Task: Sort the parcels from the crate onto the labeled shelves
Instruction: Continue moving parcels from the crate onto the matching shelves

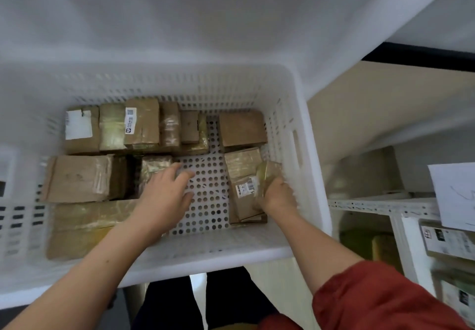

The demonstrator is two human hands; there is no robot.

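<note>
Many parcels (77, 178): brown cardboard, lying in the white perforated crate (303, 149).
Left hand (164, 196): fingers apart, over the crate floor.
Right hand (277, 196): fingers clamped on a taped parcel (267, 174) beside the right wall.

A parcel sorting room: taped brown cardboard parcels (241, 129) fill a white perforated plastic crate (303, 149) beside white metal shelving (380, 205).
</note>
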